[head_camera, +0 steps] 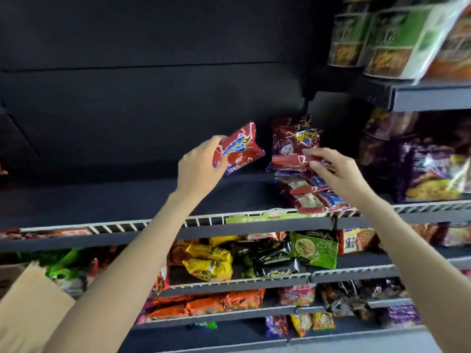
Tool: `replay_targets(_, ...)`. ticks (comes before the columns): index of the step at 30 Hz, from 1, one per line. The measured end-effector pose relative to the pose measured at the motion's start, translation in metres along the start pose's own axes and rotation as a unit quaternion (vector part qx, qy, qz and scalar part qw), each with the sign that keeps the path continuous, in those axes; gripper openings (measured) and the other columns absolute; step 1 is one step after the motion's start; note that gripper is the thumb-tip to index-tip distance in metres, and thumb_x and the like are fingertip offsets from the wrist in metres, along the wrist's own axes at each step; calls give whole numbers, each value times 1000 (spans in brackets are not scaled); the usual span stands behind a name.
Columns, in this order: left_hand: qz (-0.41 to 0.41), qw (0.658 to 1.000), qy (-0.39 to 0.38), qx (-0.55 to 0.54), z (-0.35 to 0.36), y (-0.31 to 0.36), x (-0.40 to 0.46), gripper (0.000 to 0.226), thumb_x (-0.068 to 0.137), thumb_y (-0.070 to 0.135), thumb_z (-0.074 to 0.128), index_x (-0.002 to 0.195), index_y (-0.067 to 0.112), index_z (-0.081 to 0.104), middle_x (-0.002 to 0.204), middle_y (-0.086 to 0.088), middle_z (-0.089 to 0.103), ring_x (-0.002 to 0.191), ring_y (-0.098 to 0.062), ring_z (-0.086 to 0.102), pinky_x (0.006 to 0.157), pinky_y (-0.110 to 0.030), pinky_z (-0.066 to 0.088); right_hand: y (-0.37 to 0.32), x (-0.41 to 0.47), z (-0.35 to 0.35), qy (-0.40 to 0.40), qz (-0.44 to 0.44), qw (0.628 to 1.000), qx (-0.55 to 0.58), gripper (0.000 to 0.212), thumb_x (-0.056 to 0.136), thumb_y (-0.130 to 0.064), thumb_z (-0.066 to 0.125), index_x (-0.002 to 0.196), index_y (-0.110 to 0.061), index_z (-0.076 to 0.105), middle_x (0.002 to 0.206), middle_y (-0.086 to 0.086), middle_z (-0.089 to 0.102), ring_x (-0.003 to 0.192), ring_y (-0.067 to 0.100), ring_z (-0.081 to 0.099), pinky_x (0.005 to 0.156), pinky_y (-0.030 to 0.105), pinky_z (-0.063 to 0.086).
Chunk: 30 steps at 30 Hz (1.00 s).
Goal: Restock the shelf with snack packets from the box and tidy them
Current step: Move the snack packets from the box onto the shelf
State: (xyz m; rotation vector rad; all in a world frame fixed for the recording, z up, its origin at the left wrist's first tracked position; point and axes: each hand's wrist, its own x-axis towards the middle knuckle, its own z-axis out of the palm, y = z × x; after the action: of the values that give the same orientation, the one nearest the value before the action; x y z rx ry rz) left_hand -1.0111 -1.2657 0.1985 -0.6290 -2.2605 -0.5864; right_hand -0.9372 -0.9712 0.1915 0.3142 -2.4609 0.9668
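Observation:
My left hand (200, 166) grips a red snack packet (239, 146) and holds it in the air above the dark shelf (127, 197), left of a row of like packets. My right hand (334, 169) pinches the top edge of a red packet (290, 159) in that row (311, 194), which leans from the shelf's back down to its white wire front rail (204, 221). An upright packet (295, 138) stands at the back of the row. The box is not in view.
Purple noodle bags (433, 171) fill the shelf's right side. Green packs (387, 39) sit on the shelf above, at the upper right. Lower shelves hold yellow (209, 263), green (316, 248) and orange (216, 304) packets. The shelf's left part is dark and bare.

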Motion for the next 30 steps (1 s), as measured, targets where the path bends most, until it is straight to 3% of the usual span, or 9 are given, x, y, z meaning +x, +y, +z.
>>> replay_targets(4,24,999,-26,-4,40,28,26,38,87,24,61,125,24,51,107,3,66,89,-19,63,64,-36,53,49,4,1,-74,-10,994,-84,21,92,-13,59,112,-12,66,132,-3,52,123,19,46,106,43,36)
replay_targets(7,46,997,-58,-5,71,49,41,39,88,26,61,126,26,51,106,4,65,89,-19,63,65,-38,53,69,-11,2,-91,4,991,-102,18,93,-8,56,108,-10,65,138,9,46,119,26,50,98,37,40)
replay_targets(10,72,993,-93,-9,95,71,52,38,89,25,60,127,26,52,112,3,65,94,-20,64,68,-38,54,75,-25,2,-68,-4,993,-100,18,94,-4,52,106,-9,65,123,6,56,105,24,59,87,38,49)
replay_targets(15,75,978,-193,-34,125,90,64,36,94,33,52,130,27,50,116,2,65,96,-20,64,73,-31,48,66,-28,-4,12,1,996,-91,16,93,-1,53,96,-8,67,100,1,62,82,21,63,73,23,47)
replay_targets(18,39,944,-323,-58,134,92,67,46,95,48,44,137,30,43,118,-1,64,101,-21,62,75,-28,44,64,-27,-6,35,40,995,-87,16,93,-3,54,96,-11,68,96,3,64,76,20,62,66,21,46)
replay_targets(21,-38,886,-426,-177,136,87,63,53,94,56,40,143,40,30,144,0,44,124,-21,48,99,-34,41,62,-27,-6,32,84,991,-94,18,94,-9,54,104,-14,68,108,3,63,88,22,62,74,23,47)
replay_targets(24,-65,871,-391,-290,130,82,56,51,96,46,44,144,36,31,151,3,32,135,-16,35,111,-39,31,55,-30,-4,65,97,980,-160,24,95,-14,53,116,-16,65,126,5,57,113,31,51,91,41,44)
replay_targets(27,-37,921,-286,-263,114,78,47,45,97,31,48,141,22,40,145,1,40,133,-14,37,109,-34,33,35,-35,0,135,29,973,-184,24,95,-18,48,109,-13,67,120,6,61,111,31,51,89,46,46)
replay_targets(30,-25,946,-228,-231,92,68,36,36,97,28,48,131,22,51,134,2,52,124,-13,46,102,-38,42,10,-37,11,152,-41,968,-193,28,94,-20,43,104,-11,67,110,4,65,105,27,54,84,43,48)
